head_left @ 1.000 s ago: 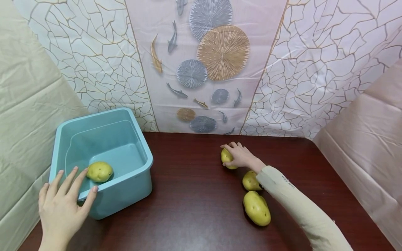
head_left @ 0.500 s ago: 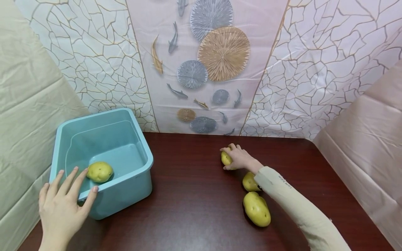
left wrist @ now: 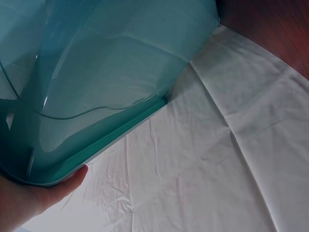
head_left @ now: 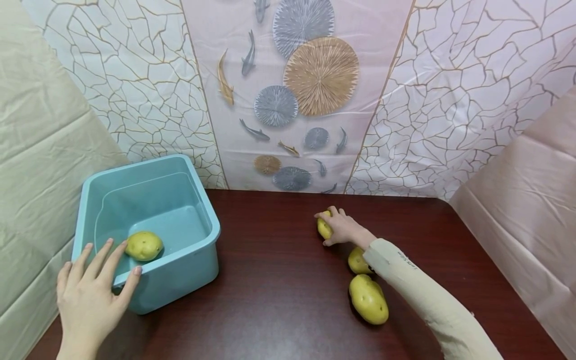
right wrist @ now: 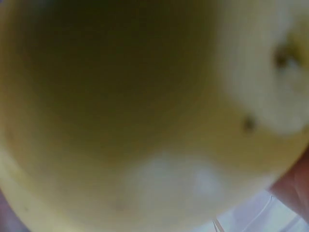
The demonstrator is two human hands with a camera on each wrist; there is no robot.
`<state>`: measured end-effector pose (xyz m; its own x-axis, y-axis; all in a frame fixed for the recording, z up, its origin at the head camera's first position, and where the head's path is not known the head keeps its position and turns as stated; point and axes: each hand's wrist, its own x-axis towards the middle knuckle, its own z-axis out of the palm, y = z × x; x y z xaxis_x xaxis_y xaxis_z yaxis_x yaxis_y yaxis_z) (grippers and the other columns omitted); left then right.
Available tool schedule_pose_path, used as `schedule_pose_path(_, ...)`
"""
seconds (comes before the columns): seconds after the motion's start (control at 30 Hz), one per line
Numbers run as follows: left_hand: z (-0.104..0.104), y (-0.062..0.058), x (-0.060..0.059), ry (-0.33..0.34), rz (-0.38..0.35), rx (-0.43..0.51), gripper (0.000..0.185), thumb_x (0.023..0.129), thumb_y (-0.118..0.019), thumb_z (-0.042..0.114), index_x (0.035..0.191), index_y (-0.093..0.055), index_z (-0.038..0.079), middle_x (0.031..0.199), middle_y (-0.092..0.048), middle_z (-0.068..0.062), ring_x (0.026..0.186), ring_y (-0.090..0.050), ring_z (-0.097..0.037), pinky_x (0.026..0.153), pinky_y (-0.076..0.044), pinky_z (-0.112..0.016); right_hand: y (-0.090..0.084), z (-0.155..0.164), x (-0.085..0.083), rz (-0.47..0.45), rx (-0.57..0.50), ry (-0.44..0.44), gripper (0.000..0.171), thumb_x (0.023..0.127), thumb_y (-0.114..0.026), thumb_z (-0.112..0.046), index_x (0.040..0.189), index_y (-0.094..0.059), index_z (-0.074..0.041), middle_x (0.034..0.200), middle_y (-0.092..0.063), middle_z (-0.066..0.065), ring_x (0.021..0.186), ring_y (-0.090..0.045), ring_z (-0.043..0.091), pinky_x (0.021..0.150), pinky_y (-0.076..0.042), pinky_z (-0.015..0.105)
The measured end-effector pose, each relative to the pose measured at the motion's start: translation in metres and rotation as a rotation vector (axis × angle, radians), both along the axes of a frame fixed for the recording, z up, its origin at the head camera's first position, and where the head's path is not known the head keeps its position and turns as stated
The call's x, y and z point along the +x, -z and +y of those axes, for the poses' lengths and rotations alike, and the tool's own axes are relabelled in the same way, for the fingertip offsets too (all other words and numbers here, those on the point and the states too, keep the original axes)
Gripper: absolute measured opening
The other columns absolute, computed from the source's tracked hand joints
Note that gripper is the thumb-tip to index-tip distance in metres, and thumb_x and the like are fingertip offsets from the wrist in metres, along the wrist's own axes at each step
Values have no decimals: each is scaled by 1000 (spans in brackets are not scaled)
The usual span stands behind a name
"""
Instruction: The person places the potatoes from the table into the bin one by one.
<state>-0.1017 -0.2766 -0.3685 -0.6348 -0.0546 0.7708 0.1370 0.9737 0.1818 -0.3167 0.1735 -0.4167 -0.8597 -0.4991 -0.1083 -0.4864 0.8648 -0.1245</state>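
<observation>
Dark red bench (head_left: 279, 300), patterned sheets behind. My left hand (head_left: 90, 300) flat on near corner of tub (head_left: 198, 210), fingers straight over rim – one potato in tub (head_left: 144, 245). My right hand (head_left: 343, 227) curled round far potato (head_left: 324, 227), gripping it on bench. Two more potatoes – middle one (head_left: 357, 260) and near one (head_left: 369, 299) – lie beside my sleeve (head_left: 423, 295).

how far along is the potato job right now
Done: one potato lies in the blue tub, whose rim the left hand steadies. In hand: the right hand grips the far potato. Left: two potatoes on the table.
</observation>
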Motion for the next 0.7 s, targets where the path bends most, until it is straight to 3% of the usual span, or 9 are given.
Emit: schedule_pose_path(0.7,-2,1,0,-6,-18,-3,60,83,-41,57,116,-57,9,117,-56,-23,123,-39,-40,100,-21,-60,3,0,0,14,-16,13,75,68,-74,-30,134,-39,-19,125,-36,23,93,-41,32,58,-41,35)
